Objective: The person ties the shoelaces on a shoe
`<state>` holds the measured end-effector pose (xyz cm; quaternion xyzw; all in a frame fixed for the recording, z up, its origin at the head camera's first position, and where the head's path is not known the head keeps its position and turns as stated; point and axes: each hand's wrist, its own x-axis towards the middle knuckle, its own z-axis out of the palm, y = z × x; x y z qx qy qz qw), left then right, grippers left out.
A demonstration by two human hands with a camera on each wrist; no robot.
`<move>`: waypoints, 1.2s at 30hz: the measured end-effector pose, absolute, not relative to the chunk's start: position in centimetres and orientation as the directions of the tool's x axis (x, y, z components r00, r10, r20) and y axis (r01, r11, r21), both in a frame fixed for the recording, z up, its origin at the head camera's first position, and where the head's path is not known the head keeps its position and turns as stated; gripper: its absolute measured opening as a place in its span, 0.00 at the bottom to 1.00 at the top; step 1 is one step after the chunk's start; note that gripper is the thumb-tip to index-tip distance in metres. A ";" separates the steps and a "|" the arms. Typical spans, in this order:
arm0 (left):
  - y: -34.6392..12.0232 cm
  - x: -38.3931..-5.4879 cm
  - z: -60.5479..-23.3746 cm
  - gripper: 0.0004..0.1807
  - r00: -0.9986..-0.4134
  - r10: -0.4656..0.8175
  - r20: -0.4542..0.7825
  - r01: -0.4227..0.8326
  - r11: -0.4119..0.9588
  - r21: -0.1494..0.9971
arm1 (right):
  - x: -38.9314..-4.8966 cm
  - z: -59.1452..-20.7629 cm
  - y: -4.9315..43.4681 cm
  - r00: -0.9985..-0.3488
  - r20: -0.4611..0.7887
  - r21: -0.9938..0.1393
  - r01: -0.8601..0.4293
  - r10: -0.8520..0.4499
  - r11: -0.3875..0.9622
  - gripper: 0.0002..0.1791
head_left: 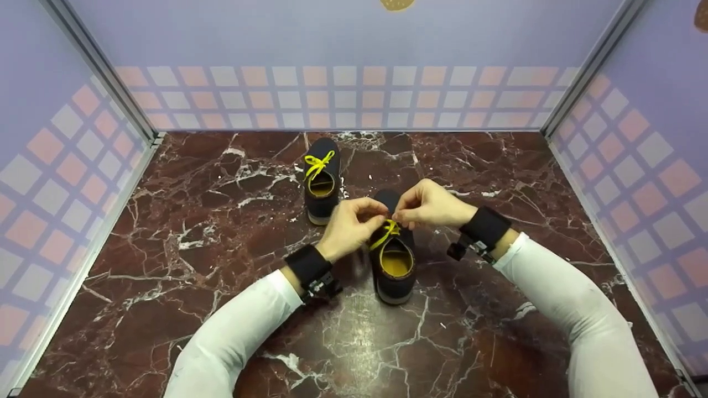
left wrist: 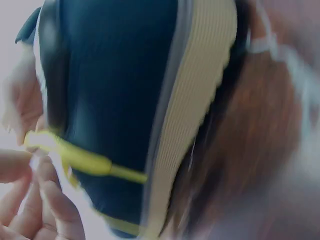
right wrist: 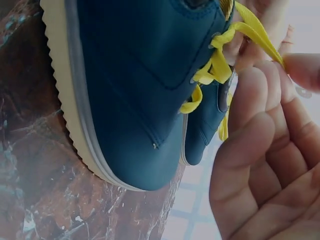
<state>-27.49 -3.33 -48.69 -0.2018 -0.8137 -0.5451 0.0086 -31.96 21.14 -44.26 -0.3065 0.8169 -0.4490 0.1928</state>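
Observation:
A dark shoe with a yellow insole stands on the tabletop, toe pointing away. Yellow shoelace runs through its eyelets, partly hidden by fingers. My right hand, at the shoe's right, pinches a taut stretch of this lace between thumb and forefinger, plainest in the right wrist view. From the left, my left hand brings thumb and forefinger together on the lace above the tongue. In the left wrist view its fingers are close beneath the yellow strand. Both hands nearly meet over the shoe.
A second dark shoe stands farther back and left, its yellow lace tied in a bow. The dark red marbled tabletop is bounded by a checked back wall and side walls.

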 end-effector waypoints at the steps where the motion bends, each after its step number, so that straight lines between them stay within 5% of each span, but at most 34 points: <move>1: -3.6 -27.6 -48.6 0.11 -0.916 0.320 0.241 0.362 0.404 0.840 | -31.9 -44.3 21.1 -0.737 -0.037 -0.852 -0.330 -0.675 0.407 0.08; 7: -4.2 -27.7 -48.4 0.17 -0.919 0.347 0.186 0.386 0.704 0.597 | -31.8 -44.5 21.1 -0.737 -0.033 -0.858 -0.325 -0.675 0.397 0.08; 16: -4.0 -27.5 -49.0 0.07 -0.891 0.352 0.286 0.451 0.755 0.475 | -31.7 -44.5 20.8 -0.738 -0.019 -0.859 -0.333 -0.674 0.389 0.07; 26: -4.3 -27.5 -47.1 0.08 -0.910 0.331 0.250 0.412 0.651 0.637 | -31.6 -44.7 20.7 -0.734 -0.021 -0.847 -0.348 -0.679 0.403 0.08; 36: -4.5 -27.0 -45.4 0.16 -0.897 0.441 0.027 0.233 0.422 0.876 | -31.6 -44.8 20.4 -0.730 -0.028 -0.862 -0.329 -0.683 0.387 0.08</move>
